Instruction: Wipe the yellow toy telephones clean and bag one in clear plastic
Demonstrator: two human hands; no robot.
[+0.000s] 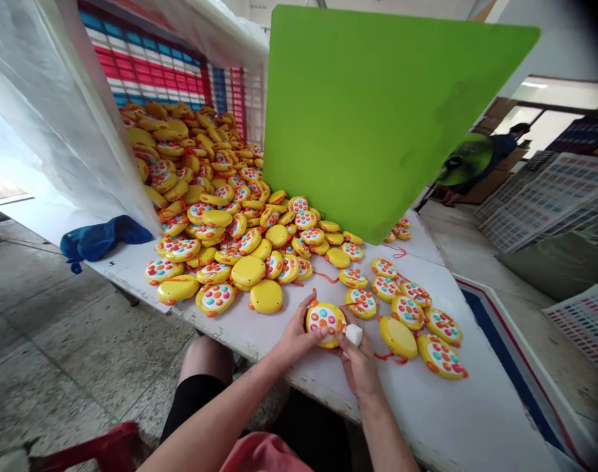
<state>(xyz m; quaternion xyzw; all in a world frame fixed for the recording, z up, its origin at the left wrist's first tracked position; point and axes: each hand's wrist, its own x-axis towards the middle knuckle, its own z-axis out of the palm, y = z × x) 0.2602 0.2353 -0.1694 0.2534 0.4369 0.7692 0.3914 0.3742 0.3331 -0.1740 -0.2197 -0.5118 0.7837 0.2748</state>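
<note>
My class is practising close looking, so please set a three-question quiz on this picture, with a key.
1. Which hand holds the small white block-shaped object?
2. True or false: in the picture, the crumpled blue cloth lies left of the heap of yellow oval plastic toys.
3. The toy in the left hand shows the camera: A) plain yellow back; B) white face with coloured bumps.

Key: 1. The right hand. 2. True. 3. B.

The held oval yellow plastic toy (323, 317) looks glossy; at its ten o'clock, translucent white plastic sheeting (67, 98) looks shiny, the crumpled blue cloth rag (107, 237) matt.
</note>
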